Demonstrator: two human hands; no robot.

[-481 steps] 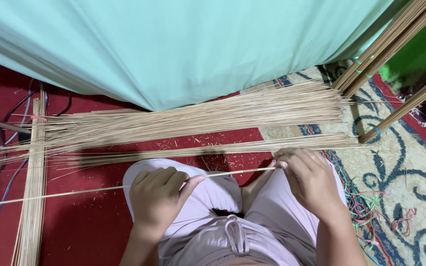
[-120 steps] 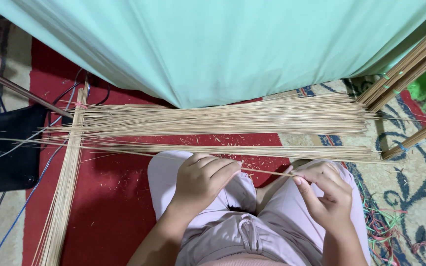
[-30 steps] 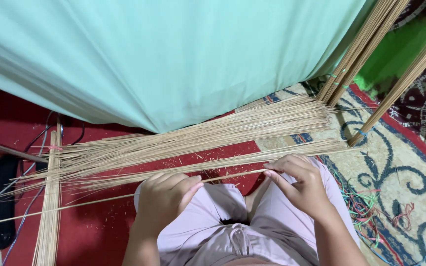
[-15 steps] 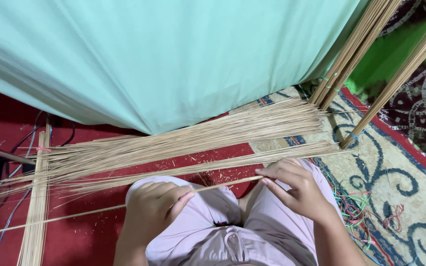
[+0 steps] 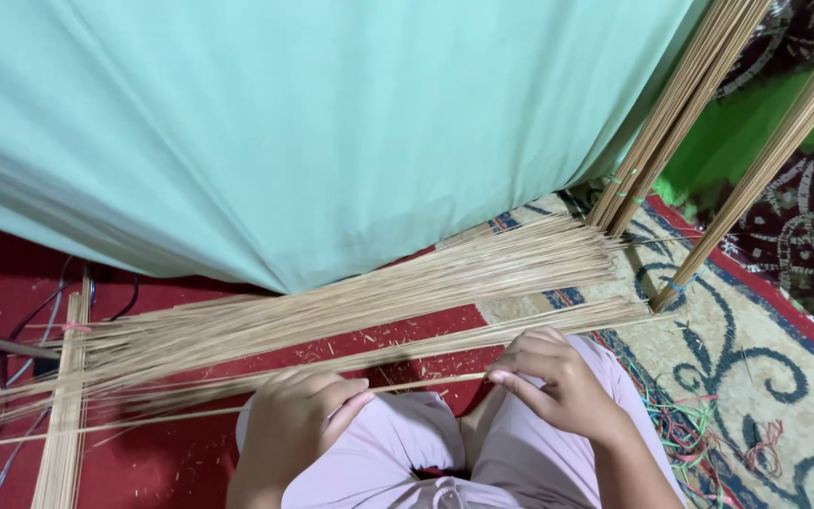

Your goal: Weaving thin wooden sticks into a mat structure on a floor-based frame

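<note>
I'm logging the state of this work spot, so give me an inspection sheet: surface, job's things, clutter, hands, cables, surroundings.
Surface: red mat on the floor, patterned rug to the right.
Job's things: one thin stick held across the lap; a spread pile of sticks lying on the floor in front.
Clutter: coloured bands on the rug; small chips scattered on the mat.
Hands: left hand and right hand each pinch the thin stick, grip closed.
Cables: dark and blue cords at far left.
Surroundings: pale green cloth hanging ahead; tied stick bundles leaning upper right.
</note>
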